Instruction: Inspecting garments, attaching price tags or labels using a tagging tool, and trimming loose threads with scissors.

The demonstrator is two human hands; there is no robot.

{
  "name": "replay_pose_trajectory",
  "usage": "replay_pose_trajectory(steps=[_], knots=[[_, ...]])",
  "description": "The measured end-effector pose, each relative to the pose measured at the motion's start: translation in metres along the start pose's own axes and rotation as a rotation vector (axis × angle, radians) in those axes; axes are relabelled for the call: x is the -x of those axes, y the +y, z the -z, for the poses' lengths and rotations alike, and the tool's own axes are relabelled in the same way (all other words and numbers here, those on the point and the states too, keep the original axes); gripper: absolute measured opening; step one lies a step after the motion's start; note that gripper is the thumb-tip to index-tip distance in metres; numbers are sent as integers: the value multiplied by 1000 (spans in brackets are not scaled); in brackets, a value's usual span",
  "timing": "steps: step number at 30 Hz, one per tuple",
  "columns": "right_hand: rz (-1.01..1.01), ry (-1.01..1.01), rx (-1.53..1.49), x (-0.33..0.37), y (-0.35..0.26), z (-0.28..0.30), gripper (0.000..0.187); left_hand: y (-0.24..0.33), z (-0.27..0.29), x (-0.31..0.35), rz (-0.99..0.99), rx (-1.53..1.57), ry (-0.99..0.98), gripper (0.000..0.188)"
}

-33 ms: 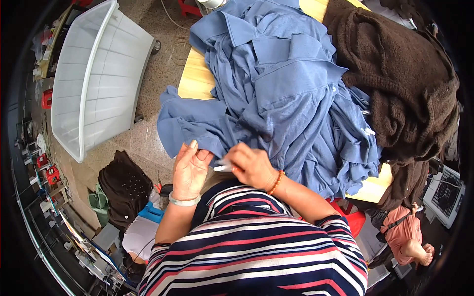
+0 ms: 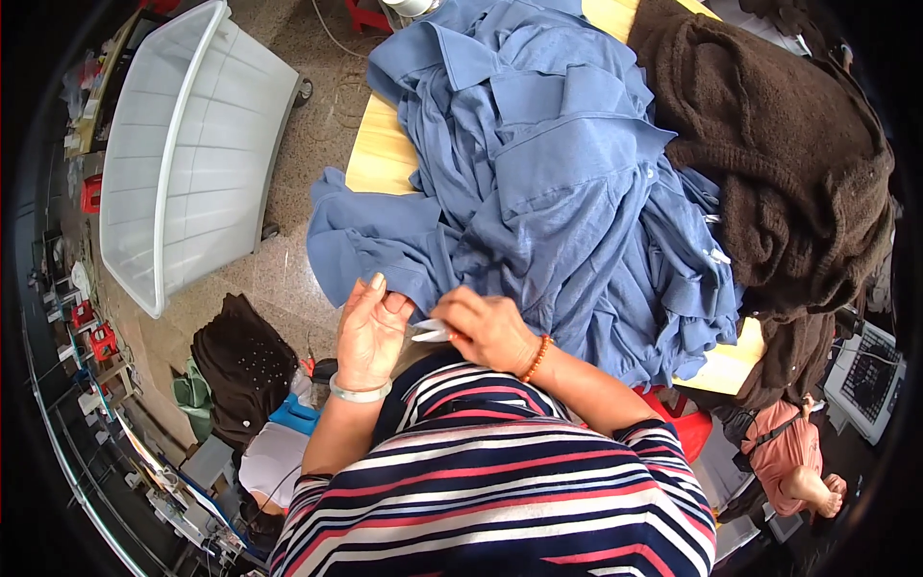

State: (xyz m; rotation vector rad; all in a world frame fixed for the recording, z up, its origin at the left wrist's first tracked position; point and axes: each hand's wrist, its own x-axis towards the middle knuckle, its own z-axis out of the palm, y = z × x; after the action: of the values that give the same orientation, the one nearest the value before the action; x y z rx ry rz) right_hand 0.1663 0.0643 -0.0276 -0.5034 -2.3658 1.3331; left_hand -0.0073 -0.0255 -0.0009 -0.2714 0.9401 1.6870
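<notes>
A heap of blue garments (image 2: 558,173) lies across a wooden table (image 2: 380,144), with one piece hanging off the near edge. My left hand (image 2: 368,337), wearing a pale bangle, is palm up at that hanging hem, and its fingers curl onto the blue cloth. My right hand (image 2: 488,329), with an orange bead bracelet on its wrist, pinches a small white thing (image 2: 429,333) beside the left fingertips. I cannot tell what the white thing is. Both hands sit just in front of my striped shirt.
A pile of brown knitwear (image 2: 779,163) covers the right side of the table. A large white plastic tub on wheels (image 2: 192,154) stands on the floor at left. A dark brown garment (image 2: 240,370) lies on the floor below it. Another person's leg (image 2: 798,462) shows at lower right.
</notes>
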Motion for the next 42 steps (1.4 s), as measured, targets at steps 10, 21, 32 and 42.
replay_pose_trajectory(steps=[10, 21, 32, 42], knots=[[-209, 72, -156, -13, -4, 23, 36, 1, -15, 4, -6, -57, -20, 11], [-157, 60, -35, -20, 6, 14, 30, -3, -9, 3, 11, -15, -33, 13], [-124, 60, -12, -22, 6, 15, 23, -5, -16, 3, 21, -48, -6, 12], [-304, 31, -172, -20, 12, 15, 30, -9, -20, -3, 47, -65, -79, 17]])
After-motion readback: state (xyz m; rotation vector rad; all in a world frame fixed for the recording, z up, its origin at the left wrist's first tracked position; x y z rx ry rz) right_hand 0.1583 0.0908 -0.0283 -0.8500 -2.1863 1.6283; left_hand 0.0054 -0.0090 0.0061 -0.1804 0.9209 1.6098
